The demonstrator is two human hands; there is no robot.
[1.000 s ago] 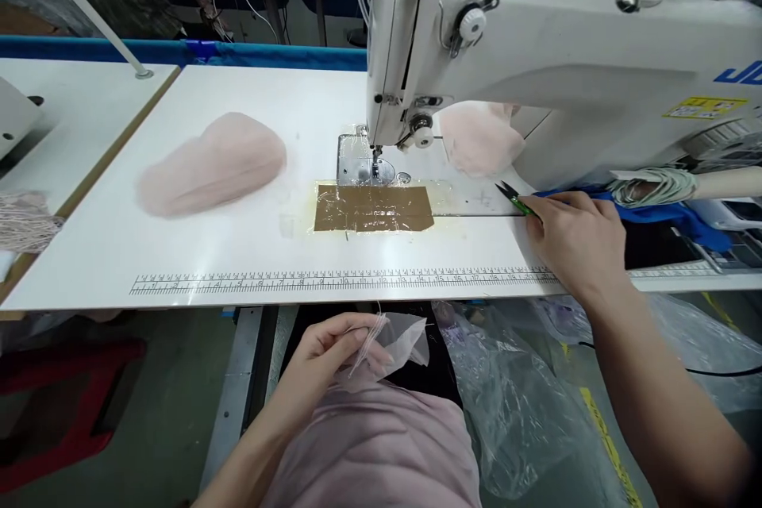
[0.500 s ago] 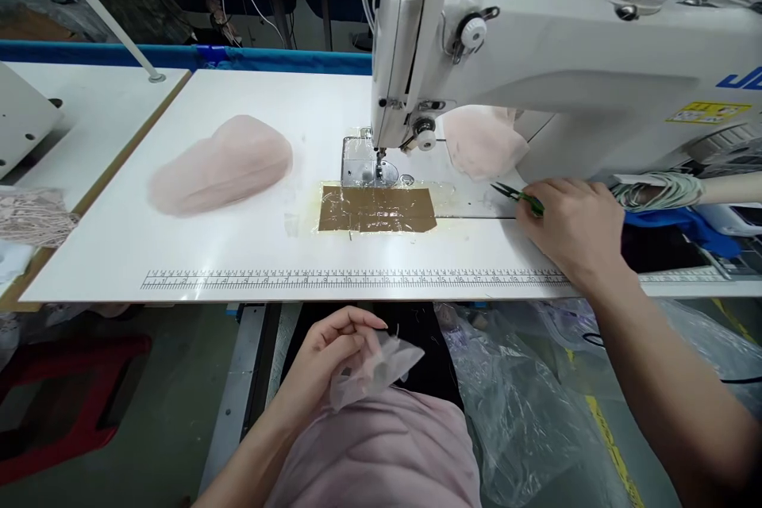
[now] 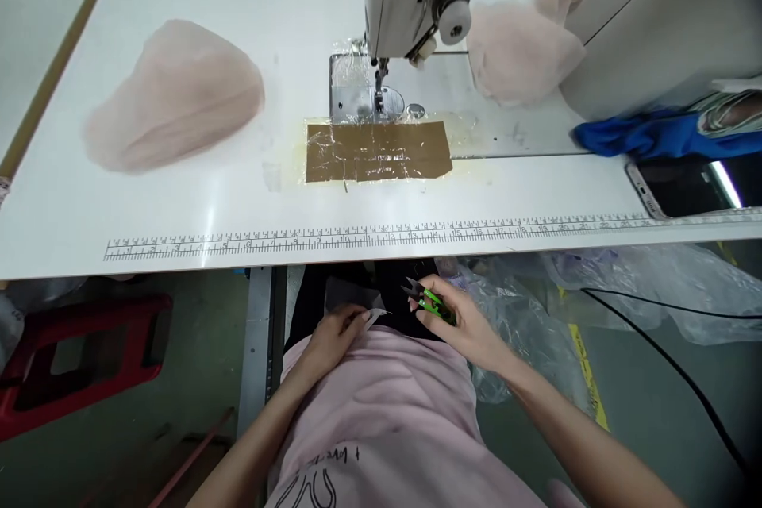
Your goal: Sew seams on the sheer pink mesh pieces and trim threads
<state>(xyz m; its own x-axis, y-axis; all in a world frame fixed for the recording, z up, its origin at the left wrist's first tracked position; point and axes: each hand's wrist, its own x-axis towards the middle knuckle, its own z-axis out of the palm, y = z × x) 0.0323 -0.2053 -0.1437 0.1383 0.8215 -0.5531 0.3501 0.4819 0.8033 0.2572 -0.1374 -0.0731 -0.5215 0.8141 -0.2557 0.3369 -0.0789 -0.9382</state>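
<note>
Over my lap, my left hand (image 3: 334,340) pinches a small piece of sheer pale fabric (image 3: 345,295) between thumb and fingers. Part of the fabric hangs down against the dark trousers. Just to its right, my right hand (image 3: 473,329) grips green thread snips (image 3: 437,306), blades pointing left toward the fabric edge and apart from it. A fine thread end seems to stick out from that edge. Beyond the table edge stands the sewing machine (image 3: 405,4), its presser foot (image 3: 379,95) above the metal needle plate (image 3: 351,99).
Sheer pink fabric pieces lie left (image 3: 184,99) and right (image 3: 521,55) of the needle on the white table (image 3: 250,210). Brown tape (image 3: 381,152) and a printed ruler (image 3: 357,240) run along the front. A phone (image 3: 684,186) and blue cloth (image 3: 648,135) lie right. A red stool (image 3: 148,329) stands below.
My right hand has brought the green snips from the table's right side down to the lap, beside the fabric. My left hand has shifted its hold slightly. The view has tilted downward.
</note>
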